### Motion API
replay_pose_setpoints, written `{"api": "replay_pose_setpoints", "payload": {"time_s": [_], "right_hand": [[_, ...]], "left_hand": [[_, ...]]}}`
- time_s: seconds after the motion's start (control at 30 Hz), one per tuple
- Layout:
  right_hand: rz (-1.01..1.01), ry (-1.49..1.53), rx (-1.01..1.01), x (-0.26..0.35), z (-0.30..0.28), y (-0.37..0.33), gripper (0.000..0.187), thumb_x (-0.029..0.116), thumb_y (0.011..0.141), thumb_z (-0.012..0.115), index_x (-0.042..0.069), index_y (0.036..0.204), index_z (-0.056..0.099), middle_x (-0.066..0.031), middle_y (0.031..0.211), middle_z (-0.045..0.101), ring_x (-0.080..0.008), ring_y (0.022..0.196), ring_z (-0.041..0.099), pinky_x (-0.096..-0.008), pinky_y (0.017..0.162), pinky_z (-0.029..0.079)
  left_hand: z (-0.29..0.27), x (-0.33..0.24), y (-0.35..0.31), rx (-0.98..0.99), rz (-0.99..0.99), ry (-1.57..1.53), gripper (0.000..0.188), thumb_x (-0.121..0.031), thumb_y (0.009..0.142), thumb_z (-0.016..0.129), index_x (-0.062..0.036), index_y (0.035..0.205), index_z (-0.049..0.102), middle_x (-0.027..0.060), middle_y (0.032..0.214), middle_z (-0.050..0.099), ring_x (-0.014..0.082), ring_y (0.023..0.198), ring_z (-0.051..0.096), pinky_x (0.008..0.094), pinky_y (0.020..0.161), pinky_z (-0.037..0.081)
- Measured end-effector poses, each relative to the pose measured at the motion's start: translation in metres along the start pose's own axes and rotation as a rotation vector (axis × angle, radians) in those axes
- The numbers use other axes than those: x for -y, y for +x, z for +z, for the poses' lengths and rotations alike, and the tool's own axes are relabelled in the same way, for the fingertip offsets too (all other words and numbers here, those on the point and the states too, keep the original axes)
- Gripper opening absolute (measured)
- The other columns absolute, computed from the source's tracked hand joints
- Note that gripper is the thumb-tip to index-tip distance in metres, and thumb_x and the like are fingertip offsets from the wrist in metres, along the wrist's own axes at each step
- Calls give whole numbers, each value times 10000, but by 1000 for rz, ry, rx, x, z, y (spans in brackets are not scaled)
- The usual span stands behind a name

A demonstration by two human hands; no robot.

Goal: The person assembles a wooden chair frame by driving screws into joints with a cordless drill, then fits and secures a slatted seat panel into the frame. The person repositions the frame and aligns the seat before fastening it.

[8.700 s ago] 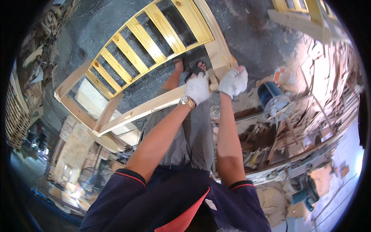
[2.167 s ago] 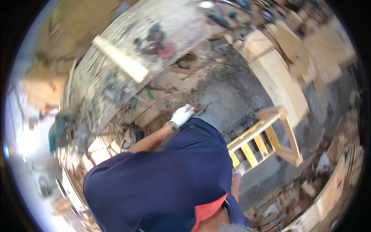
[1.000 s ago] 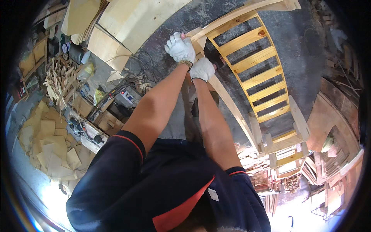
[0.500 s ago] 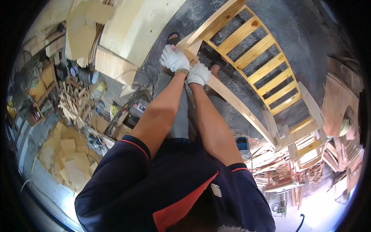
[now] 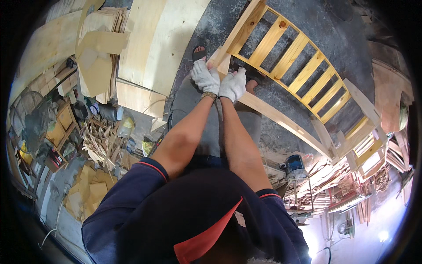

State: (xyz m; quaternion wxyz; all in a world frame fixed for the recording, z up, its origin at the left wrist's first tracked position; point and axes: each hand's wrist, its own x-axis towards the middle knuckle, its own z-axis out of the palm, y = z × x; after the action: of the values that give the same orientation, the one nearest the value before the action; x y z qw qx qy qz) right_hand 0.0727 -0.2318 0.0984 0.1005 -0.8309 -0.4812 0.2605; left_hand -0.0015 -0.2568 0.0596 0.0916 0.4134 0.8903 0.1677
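Note:
A pale wooden frame [image 5: 281, 117] with a row of yellowish slats [image 5: 285, 55] lies across the upper right. White knitted gloves cover both hands. At the frame's near left corner, my left hand [image 5: 205, 76] is closed over the wood, its fingertips partly hidden. Just right of it, my right hand [image 5: 233, 84] is closed on the long rail by the same corner, with the thumb side raised. The two wrists almost touch. Wood shows between the gloves, and the undersides of both grips are out of sight.
Large plywood sheets [image 5: 154, 39] lie at the upper left beside cut brown panels [image 5: 103, 48]. Scrap sticks [image 5: 103, 143] and flattened cardboard [image 5: 90, 191] are piled at left. A blue bucket-like container [image 5: 295, 165] stands near stacked offcuts at right. Sandalled feet [image 5: 199, 53] are by the frame.
The view has shifted, so the frame appears lower and farther right. My right hand has turned and moved slightly right, its thumb side now raised. My left hand stays at the corner.

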Motion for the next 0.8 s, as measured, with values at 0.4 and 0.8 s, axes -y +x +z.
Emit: {"api": "replay_pose_setpoints", "payload": {"time_s": [0.4, 0.8], "right_hand": [[196, -168, 294, 6, -4, 2, 422, 246, 857, 643, 99, 1236, 527, -244, 812, 714, -422, 766, 708, -531, 680, 522], [252, -105, 231, -5, 7, -1, 315, 238, 839, 651, 104, 1103, 544, -206, 822, 720, -413, 766, 706, -536, 658, 512]], "left_hand": [[5, 1, 10, 213, 133, 77, 383, -280, 787, 714, -130, 1125, 617, 125, 1156, 608, 328, 1125, 569, 464, 963, 439], [5, 1, 9, 68, 260, 89, 299, -202, 828, 650, -96, 1107, 632, 143, 1075, 624, 351, 1033, 598, 477, 897, 477]]}}
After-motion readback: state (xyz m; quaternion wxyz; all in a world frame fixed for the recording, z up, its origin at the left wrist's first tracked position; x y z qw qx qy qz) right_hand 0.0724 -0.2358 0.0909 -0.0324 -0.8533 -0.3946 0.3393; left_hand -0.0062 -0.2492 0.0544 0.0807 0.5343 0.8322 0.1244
